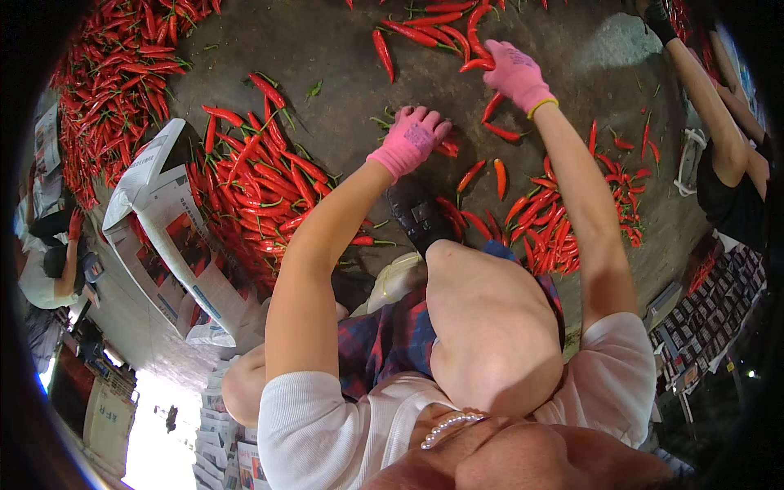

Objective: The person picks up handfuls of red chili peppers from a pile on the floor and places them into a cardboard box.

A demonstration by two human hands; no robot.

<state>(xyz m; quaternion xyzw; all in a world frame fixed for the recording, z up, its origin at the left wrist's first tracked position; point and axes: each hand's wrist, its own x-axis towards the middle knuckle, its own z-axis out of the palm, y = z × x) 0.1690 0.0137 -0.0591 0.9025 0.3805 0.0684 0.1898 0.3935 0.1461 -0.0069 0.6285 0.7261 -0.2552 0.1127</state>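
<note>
Both my hands wear pink gloves. My left hand [412, 140] is curled above the floor in front of my shoe. Its fingers close round a few red chili peppers [447, 149], whose green stems stick out on the left side. Farther forward and to the right, my right hand [516, 75] reaches to some loose chili peppers [474, 33]. The fingertips close on the end of one pepper, partly hidden by the glove. A large heap of long red chilies [261, 188] lies left of my left hand. A smaller heap of chilies [555, 229] lies beneath my right forearm.
A newspaper-covered box [184, 237] stands beside the left heap. Another big chili pile [122, 90] spreads at the far left. My black shoe [418, 216] is between the heaps. Other people sit at the left [49, 269] and right [735, 163]. Dark stacked trays [710, 310] stand right.
</note>
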